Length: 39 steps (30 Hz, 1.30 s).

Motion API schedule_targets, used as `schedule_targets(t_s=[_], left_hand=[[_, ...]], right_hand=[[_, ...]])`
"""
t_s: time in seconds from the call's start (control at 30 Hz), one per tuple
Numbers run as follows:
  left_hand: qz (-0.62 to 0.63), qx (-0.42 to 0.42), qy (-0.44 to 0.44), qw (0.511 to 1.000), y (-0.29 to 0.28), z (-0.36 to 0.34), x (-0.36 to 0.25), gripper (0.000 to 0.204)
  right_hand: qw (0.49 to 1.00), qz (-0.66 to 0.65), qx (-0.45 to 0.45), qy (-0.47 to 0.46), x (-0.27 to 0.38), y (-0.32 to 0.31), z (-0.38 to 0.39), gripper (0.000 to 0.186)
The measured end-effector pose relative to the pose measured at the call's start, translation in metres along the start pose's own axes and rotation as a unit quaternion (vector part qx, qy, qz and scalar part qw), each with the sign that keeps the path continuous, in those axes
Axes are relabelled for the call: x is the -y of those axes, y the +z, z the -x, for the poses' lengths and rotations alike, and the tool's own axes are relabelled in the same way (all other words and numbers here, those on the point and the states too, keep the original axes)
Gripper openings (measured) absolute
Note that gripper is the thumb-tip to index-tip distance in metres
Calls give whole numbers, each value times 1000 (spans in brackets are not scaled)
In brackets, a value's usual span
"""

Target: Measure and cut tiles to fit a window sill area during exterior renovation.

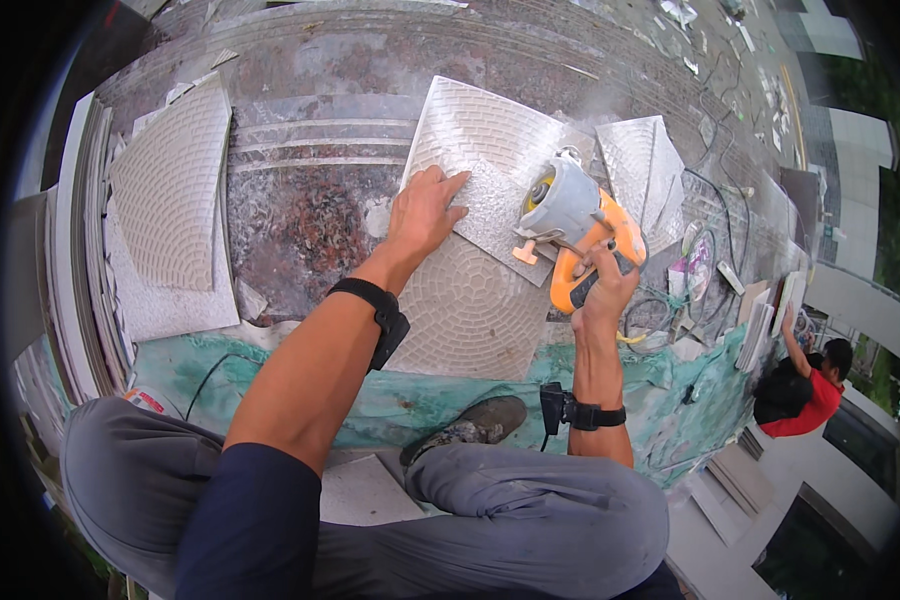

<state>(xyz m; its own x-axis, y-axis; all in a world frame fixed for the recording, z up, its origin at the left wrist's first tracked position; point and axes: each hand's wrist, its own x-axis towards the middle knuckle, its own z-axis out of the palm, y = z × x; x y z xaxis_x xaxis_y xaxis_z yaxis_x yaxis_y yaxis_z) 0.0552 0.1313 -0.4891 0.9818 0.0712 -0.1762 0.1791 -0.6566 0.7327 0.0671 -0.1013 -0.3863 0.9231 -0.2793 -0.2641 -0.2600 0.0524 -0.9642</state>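
My right hand [606, 288] is wrapped round the rear handle of an orange and grey handheld tile cutter [572, 208]. The cutter rests on a pale textured tile [495, 122] with a cobble-like pattern, and its blade edge is hidden under the guard. Pale dust hangs around the tool. On the same tile's left edge, my left hand [426, 212] lies with fingers stretched and apart, pressing on the surface. Beneath it sits another tile [470, 312] with a circular cobble pattern. A separate tile piece [648, 180] lies just right of the cutter.
Cut tiles [170, 190] lie at the left beside a stack of upright panels [88, 250]. Cables [715, 215] tangle at the right. Green sheeting [370, 398] covers the near edge by my shoe [475, 422]. A person in red [815, 400] is at far right.
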Motion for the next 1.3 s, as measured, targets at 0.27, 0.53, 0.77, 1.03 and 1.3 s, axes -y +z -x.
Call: schedule_targets(t_s=[0.27,0.53,0.77,1.03,1.3], left_hand=[[3,0,-2,1000,1,1,-1,52],[3,3,-3,1000,1,0,1,52],[5,5,-1,1000,1,0,0,52],[9,7,-3,1000,1,0,0,53],[6,0,6,1000,4,-1,3,54]], right_hand=[[1000,-3,-14,2,-2,1,0,12],[1000,12,-9,-11,-7,0,-2,11],[1000,12,-7,-17,-8,-1,-4,12],[1000,-12,-23,-6,-8,1,-2,12],[1000,1,-16,-6,-8,-3,7,11]])
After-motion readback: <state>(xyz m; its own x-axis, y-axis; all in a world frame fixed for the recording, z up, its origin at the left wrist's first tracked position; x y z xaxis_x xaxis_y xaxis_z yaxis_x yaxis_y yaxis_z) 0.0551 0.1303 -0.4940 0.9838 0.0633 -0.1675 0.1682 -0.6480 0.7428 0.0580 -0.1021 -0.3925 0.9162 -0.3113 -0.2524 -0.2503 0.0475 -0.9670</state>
